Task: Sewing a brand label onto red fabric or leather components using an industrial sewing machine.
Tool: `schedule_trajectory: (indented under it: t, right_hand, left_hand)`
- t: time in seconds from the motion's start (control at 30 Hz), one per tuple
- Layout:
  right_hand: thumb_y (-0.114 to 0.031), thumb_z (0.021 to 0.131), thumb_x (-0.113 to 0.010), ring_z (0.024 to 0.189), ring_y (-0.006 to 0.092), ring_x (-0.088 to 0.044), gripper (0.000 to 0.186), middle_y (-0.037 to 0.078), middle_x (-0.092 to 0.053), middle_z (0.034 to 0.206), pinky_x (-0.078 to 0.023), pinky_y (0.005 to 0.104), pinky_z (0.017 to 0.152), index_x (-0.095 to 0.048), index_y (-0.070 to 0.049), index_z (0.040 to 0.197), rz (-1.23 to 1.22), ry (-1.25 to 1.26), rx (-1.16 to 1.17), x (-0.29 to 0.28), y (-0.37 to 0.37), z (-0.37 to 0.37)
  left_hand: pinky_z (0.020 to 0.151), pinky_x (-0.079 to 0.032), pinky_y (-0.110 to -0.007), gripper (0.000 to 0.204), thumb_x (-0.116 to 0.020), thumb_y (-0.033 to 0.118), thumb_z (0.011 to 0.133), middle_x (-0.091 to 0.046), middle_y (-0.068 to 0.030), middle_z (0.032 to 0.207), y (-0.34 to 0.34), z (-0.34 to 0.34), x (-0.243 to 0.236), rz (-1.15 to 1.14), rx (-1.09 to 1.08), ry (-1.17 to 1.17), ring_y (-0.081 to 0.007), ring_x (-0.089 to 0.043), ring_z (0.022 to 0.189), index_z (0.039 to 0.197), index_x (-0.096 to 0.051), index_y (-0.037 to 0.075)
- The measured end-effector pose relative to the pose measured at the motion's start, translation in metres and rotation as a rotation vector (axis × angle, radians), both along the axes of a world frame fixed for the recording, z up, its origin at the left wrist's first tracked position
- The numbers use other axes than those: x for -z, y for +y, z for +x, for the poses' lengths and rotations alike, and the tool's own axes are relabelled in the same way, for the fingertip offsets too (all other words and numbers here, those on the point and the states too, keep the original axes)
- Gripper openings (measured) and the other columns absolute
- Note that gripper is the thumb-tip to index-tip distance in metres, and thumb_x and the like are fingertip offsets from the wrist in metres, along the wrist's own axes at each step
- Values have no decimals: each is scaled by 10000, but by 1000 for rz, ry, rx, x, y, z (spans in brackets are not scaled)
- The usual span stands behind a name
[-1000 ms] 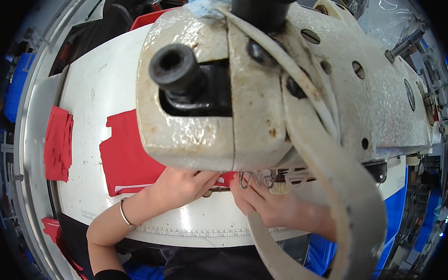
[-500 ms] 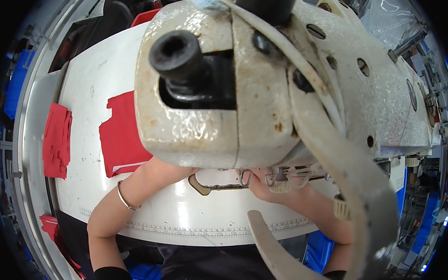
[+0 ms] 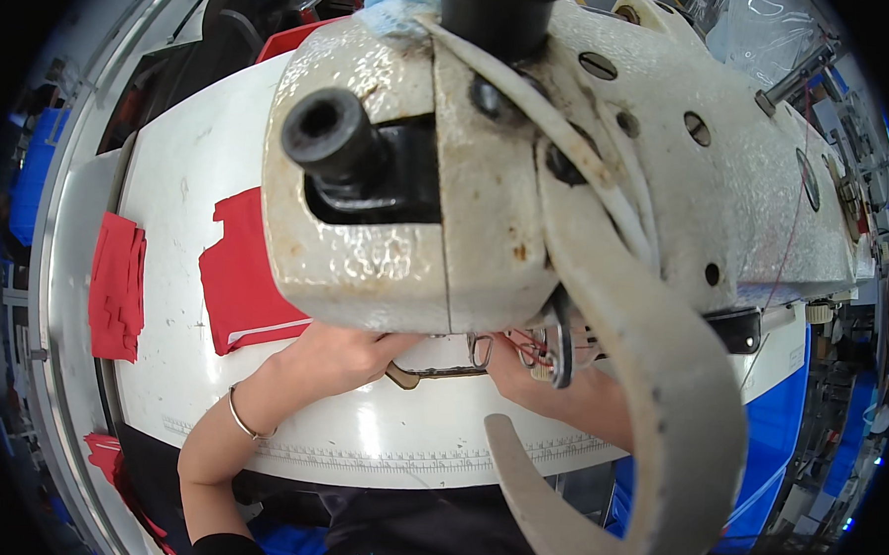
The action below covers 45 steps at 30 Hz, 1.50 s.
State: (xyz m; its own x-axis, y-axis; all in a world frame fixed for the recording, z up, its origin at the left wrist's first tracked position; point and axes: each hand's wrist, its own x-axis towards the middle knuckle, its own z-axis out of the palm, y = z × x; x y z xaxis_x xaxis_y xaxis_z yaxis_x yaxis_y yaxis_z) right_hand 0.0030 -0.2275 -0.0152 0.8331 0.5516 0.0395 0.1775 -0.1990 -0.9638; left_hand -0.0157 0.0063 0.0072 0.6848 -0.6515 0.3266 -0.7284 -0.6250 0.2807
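Since the earlier frame, red has left the gap between left hand and right hand — fingertips hidden by the sewing machine, opening and grip untellable. Red cloth lies left, probably light, limp — best held by its edge.

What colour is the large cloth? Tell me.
The large cloth: red, one pale strip; head view.

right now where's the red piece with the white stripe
In the head view, the striped red piece lies on the white table, left of the machine head that partly hides it, between the narrow red stack and the left hand.
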Motion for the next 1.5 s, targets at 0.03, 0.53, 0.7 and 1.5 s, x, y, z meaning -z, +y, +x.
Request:
schedule_trajectory:
  t: [0.03, 0.53, 0.7, 1.5]
  right_hand:
    - [17, 733, -642, 652, 89, -602, 99, 67, -646, 702, -466, 274, 583, -630, -39, 814, -145, -178, -16, -2, 0, 1]
    - [46, 735, -594, 583, 68, -508, 75, 18, -594, 648, -412, 277, 512, -585, -25, 758, -658, -1215, -197, -1, -5, 1]
    - [33, 742, -602, 575, 86, -535, 72, 13, -604, 658, -423, 287, 516, -586, -35, 758, -246, -853, -55, 35, 0, -2]
    - [-212, 742, -672, 697, 263, -640, 201, 104, -663, 780, -485, 347, 635, -673, -103, 911, -239, -352, 14, 15, -8, -2]
  left_hand:
    - [825, -483, -409, 261, -673, 46, 631, -638, -149, 937, 0, 0, -2, -2, -8, 29, -320, -611, 913, 888, -713, 25]
    - [895, -471, -429, 323, -641, 47, 680, -613, -143, 1040, 2, -2, -7, 97, 14, -21, -316, -595, 994, 999, -692, 38]
    - [902, -468, -426, 328, -639, 54, 681, -613, -144, 1044, 1, -2, -6, 63, 24, -33, -313, -593, 1002, 1005, -690, 43]
    - [876, -473, -428, 243, -632, 19, 655, -645, -136, 934, 0, 5, 7, 55, -38, -24, -308, -617, 933, 892, -683, 26]
